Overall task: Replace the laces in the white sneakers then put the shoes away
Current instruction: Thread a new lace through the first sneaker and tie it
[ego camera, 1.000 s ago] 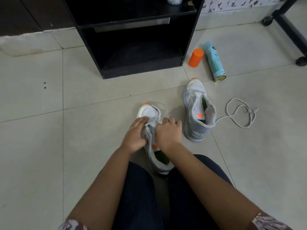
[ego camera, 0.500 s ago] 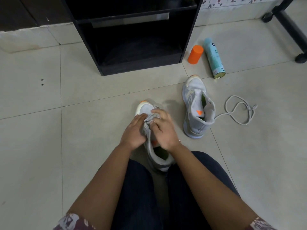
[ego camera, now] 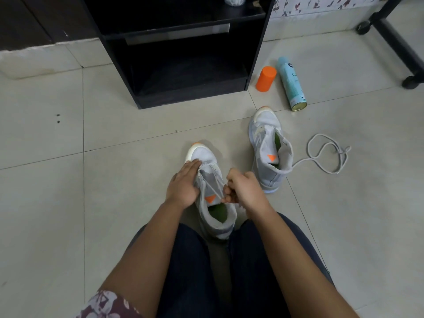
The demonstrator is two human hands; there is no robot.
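1. The pale tiled floor (ego camera: pixel 68 203) fills most of the view; the person sits on it, dark trouser legs (ego camera: pixel 190 271) stretched forward and slightly parted.
2. A black shelf unit (ego camera: pixel 190 95) stands on the floor at the far side, its lower compartment open toward the person.
3. A black wheeled frame (ego camera: pixel 394 42) crosses the top right corner.
4. The near sneaker (ego camera: pixel 204 157) stands upright between the knees, toe pointing away toward the shelf unit, with a green insole showing in its mouth.
5. The second sneaker (ego camera: pixel 268 173) stands just to the right of it and a little farther off, also toe-away. The two do not touch.
6. A pale blue spray can (ego camera: pixel 291 84) lies on its side beyond the second sneaker, near the shelf unit's right corner.
7. The left hand (ego camera: pixel 183 184) lies against the near sneaker's left flank, fingers stretched forward onto the upper. It steadies the shoe.
8. The right hand (ego camera: pixel 245 187) is curled at the shoe's right side, thumb and fingers pinching the lace (ego camera: pixel 214 190), which runs taut across the tongue. The hands are apart, with the shoe between them.
9. A loose lace (ego camera: pixel 305 159) trails in loops on the floor from the second sneaker's collar out to the right.
10. An orange cap (ego camera: pixel 266 79) stands just left of the spray can.
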